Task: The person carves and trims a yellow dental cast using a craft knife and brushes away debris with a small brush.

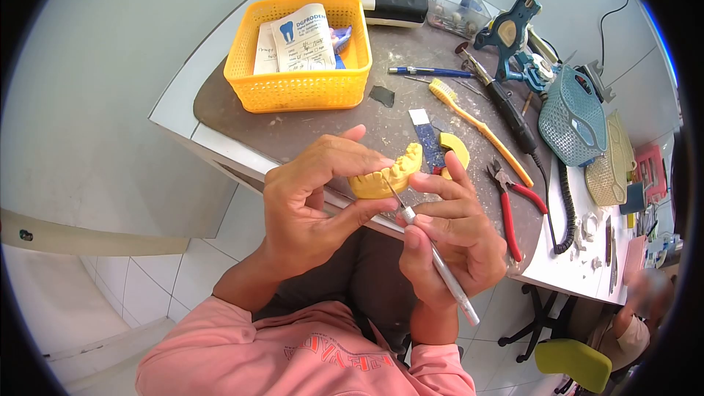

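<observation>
A yellow dental cast (372, 186) with a row of teeth is held up in front of the bench's near edge. My left hand (312, 187) grips it from the left, fingers over the top and thumb underneath. In my right hand (458, 242) is a slim metal carving knife (444, 271), held like a pen. Its thin tip meets the front of the cast among the teeth. Fingers of my right hand also reach the cast's right end. A smaller yellow cast piece (455, 152) lies on the bench just beyond, beside a blue strip (427, 136).
A yellow basket (297, 92) with papers stands at the back left. To the right lie a toothbrush (484, 132), red-handled cutters (510, 205), a corded handpiece (513, 114) and a blue articulator (510, 37). Another person (631, 323) sits at lower right.
</observation>
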Motion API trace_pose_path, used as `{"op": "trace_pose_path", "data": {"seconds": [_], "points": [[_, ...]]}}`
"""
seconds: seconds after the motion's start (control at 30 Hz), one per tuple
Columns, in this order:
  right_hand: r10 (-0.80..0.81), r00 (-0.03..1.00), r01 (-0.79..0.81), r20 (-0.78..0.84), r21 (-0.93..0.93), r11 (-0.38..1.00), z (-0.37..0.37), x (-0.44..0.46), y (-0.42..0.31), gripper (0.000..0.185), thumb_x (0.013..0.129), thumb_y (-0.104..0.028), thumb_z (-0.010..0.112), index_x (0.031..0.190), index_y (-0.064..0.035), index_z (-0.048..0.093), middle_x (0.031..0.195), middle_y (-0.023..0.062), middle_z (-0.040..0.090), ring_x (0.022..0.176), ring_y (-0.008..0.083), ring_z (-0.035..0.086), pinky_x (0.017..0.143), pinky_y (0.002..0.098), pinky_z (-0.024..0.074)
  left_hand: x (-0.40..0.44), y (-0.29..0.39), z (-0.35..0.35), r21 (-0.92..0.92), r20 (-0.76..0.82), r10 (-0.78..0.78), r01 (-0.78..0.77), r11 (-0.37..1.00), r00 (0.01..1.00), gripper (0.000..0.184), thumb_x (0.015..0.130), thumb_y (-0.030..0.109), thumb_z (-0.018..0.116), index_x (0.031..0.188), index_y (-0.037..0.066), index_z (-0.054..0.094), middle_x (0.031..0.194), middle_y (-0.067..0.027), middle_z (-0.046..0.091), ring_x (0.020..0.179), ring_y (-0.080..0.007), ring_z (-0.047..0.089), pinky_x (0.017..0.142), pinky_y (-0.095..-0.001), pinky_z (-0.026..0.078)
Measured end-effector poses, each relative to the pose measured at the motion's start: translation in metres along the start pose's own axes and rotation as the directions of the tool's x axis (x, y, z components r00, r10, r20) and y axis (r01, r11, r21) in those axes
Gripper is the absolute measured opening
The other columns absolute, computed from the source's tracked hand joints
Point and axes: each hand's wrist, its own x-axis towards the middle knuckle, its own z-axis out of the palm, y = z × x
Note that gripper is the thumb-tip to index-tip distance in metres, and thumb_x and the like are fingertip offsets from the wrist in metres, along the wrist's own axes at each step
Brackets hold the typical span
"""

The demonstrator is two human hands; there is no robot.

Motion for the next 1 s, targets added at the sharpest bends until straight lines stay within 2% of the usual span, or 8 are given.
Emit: {"op": "trace_pose_path", "data": {"seconds": [0.17,0.23,0.4,0.47,0.77,0.9,0.97,1.0], "points": [[0.004,1.0,-0.004,-0.001,0.025,1.0,0.001,0.0011,0.0004,0.016,0.071,0.001,0.077,0.077,-0.0061,0.064,0.073,0.0072,0.07,0.09,0.0321,0.074,0.104,0.054,0.0436,-0.001,-0.0006,0.0008,-0.007,0.004,0.009,-0.009,1.0,1.0,0.036,0.072,0.005,0.085,0.103,-0.001,0.067,0.098,-0.012,0.069,0.096,-0.0217,0.065,0.11,-0.0523,0.039],[0.001,1.0,-0.001,0.004,0.013,1.0,0.0006,0.0027,-0.0006,0.016,0.071,0.001,0.076,0.077,-0.006,0.063,0.072,0.0074,0.07,0.09,0.0322,0.074,0.104,0.0543,0.0433,-0.0004,0.0016,0.0024,-0.031,-0.025,-0.01,0.009,0.999,1.0,0.031,0.073,0.001,0.083,0.101,0.0,0.069,0.099,-0.01,0.072,0.093,-0.0195,0.067,0.108,-0.0477,0.042],[0.008,1.0,-0.009,0.005,0.015,1.0,-0.0001,0.0016,-0.0015,0.015,0.072,0.002,0.074,0.076,-0.0061,0.062,0.071,0.0078,0.069,0.09,0.0323,0.073,0.106,0.0553,0.0412,-0.0005,0.0014,0.0025,-0.035,-0.016,-0.012,0.012,0.999,1.0,0.032,0.072,0.0,0.083,0.101,0.0,0.068,0.1,-0.011,0.071,0.093,-0.0201,0.067,0.106,-0.0479,0.044],[0.016,0.999,-0.013,-0.046,0.067,0.998,0.0007,-0.0012,-0.0008,0.015,0.073,0.002,0.074,0.077,-0.0068,0.062,0.071,0.0079,0.069,0.091,0.032,0.073,0.107,0.0554,0.0397,-0.0007,0.0012,0.0034,-0.048,-0.022,-0.019,0.017,0.999,1.0,0.032,0.072,0.0,0.083,0.101,0.0,0.068,0.1,-0.0115,0.071,0.094,-0.0202,0.067,0.106,-0.0479,0.044],[-0.026,1.0,0.026,0.007,-0.044,0.999,-0.0005,0.001,-0.0014,0.017,0.072,0.001,0.076,0.078,-0.0084,0.063,0.072,0.0063,0.07,0.09,0.0298,0.073,0.108,0.0554,0.0388,-0.0021,0.001,0.0044,-0.066,-0.019,-0.033,0.032,0.997,0.999,0.032,0.072,-0.001,0.083,0.1,-0.001,0.068,0.1,-0.0121,0.071,0.095,-0.0202,0.067,0.107,-0.0475,0.044],[-0.039,0.999,0.04,0.013,-0.054,0.998,-0.0016,0.0002,0.0006,0.018,0.071,0.001,0.076,0.079,-0.0077,0.063,0.074,0.0067,0.07,0.089,0.0299,0.073,0.108,0.0551,0.0392,-0.0008,0.0018,0.0042,-0.018,0.0,-0.009,0.009,1.0,1.0,0.032,0.073,-0.001,0.083,0.101,-0.001,0.068,0.1,-0.0119,0.071,0.094,-0.0196,0.068,0.106,-0.0477,0.045],[-0.014,0.999,0.015,-0.03,0.043,0.999,-0.0039,-0.0028,0.0002,0.019,0.069,0.002,0.075,0.081,-0.0067,0.063,0.075,0.0082,0.07,0.089,0.0305,0.073,0.109,0.0548,0.038,-0.0006,0.0014,0.0053,-0.01,0.021,0.005,-0.005,1.0,1.0,0.032,0.073,-0.001,0.083,0.101,-0.002,0.067,0.1,-0.0116,0.071,0.094,-0.0189,0.068,0.107,-0.0476,0.045],[0.01,0.998,-0.006,-0.066,0.065,0.998,-0.0069,-0.004,-0.0041,0.013,0.077,0.0,0.073,0.083,-0.0051,0.063,0.075,0.0097,0.069,0.086,0.0289,0.073,0.102,0.0525,0.046,-0.0016,0.0005,0.0061,-0.009,-0.023,-0.022,0.022,1.0,0.999,0.033,0.074,0.0,0.083,0.102,-0.002,0.066,0.1,-0.0114,0.07,0.094,-0.0174,0.067,0.105,-0.0442,0.046]]}}
